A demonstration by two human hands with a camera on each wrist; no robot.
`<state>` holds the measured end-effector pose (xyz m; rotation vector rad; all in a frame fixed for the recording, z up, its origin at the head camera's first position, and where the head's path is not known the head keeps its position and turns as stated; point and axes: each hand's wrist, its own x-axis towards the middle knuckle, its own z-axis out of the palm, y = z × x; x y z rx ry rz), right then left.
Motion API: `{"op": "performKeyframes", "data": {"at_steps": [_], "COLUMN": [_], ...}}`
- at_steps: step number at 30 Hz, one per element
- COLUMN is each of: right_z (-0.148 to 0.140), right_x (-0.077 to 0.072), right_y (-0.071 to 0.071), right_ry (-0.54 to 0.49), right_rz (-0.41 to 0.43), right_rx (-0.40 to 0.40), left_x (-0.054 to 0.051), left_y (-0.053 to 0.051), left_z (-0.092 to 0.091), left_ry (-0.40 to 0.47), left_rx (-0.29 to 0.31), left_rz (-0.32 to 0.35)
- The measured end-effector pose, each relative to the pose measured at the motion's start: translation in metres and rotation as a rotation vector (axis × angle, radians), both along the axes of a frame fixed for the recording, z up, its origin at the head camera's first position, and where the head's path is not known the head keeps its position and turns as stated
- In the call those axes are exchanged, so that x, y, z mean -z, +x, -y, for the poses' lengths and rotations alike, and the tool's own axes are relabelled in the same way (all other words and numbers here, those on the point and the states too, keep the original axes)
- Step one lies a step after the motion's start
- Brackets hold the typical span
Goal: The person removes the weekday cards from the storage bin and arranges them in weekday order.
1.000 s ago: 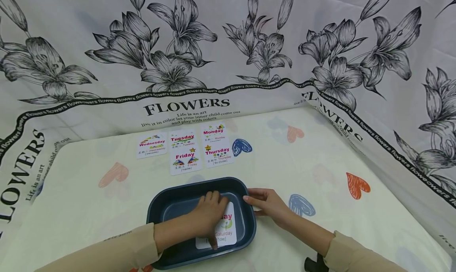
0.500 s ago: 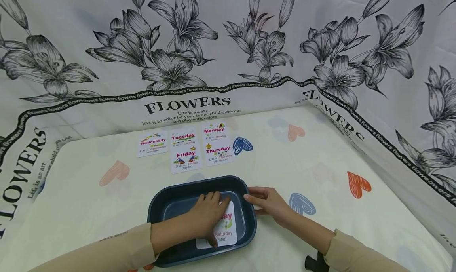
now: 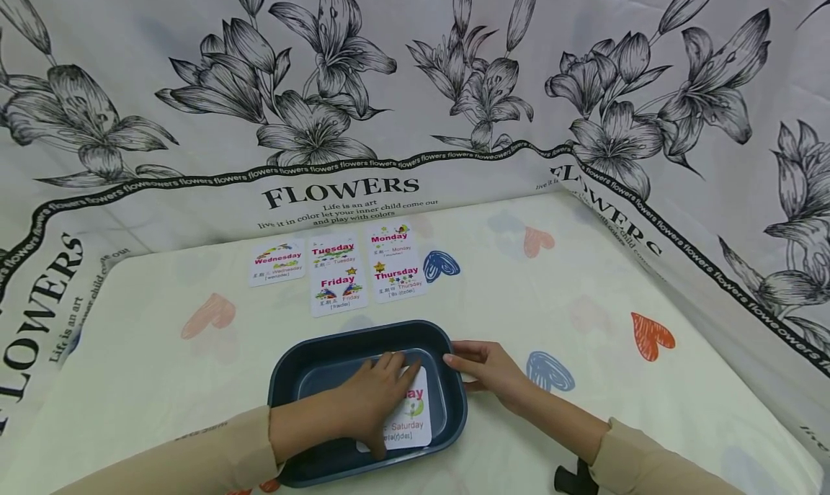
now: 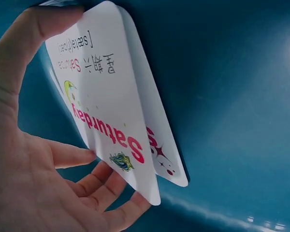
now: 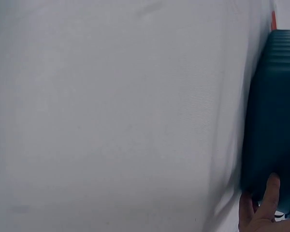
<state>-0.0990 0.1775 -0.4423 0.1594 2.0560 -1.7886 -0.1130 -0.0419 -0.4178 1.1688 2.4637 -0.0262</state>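
Observation:
In the head view my left hand (image 3: pixel 369 405) reaches down into a dark blue tray (image 3: pixel 279 380) and spans the Saturday card (image 3: pixel 411 416). The left wrist view shows the thumb at one end of that Saturday card (image 4: pixel 101 96) and the fingers at the other, gripping it across its length. A second white card (image 4: pixel 159 154) lies partly under it, with only a red letter and a star showing. My right hand (image 3: pixel 489 372) holds the tray's right end, thumb at the rim; in the right wrist view its fingers (image 5: pixel 270 193) touch the outer wall.
Beyond the tray lie several day cards: Wednesday (image 3: pixel 277 263), Tuesday (image 3: pixel 333 250), Monday (image 3: pixel 389 239), Friday (image 3: pixel 338 293) and Thursday (image 3: pixel 398 282). A pale tablecloth (image 3: pixel 583 279) with hearts covers the table. A flowered cloth (image 3: pixel 467 178) hangs behind. A black object (image 3: pixel 573 480) shows by the right sleeve.
My left hand has shifted slightly left and toward me on the Saturday card, baring more of its print. The right hand and the tray stay in place.

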Motion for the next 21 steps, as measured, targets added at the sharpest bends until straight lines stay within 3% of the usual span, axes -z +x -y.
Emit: {"op": "performKeyframes", "data": {"at_steps": [5,9,18,21], "right_z": [0.000,0.001,0.000,0.000], "right_x": [0.000,-0.001,-0.001,0.000], "right_y": [-0.001,-0.001,-0.001,-0.001], "right_ry": [0.000,-0.001,0.003,0.006], "right_rz": [0.002,0.006,0.008,0.013], "right_rx": [0.001,-0.003,-0.006,-0.003], "left_x": [-0.004,-0.013,-0.060,-0.071], "left_y": [-0.004,-0.009,-0.020,-0.024], "left_z": [0.005,0.011,0.015,0.016], "left_ry": [0.019,0.055,0.150,0.199], "left_rx": [0.020,0.014,-0.018,-0.023], "left_rz": [-0.037,-0.069,-0.118,-0.145]}}
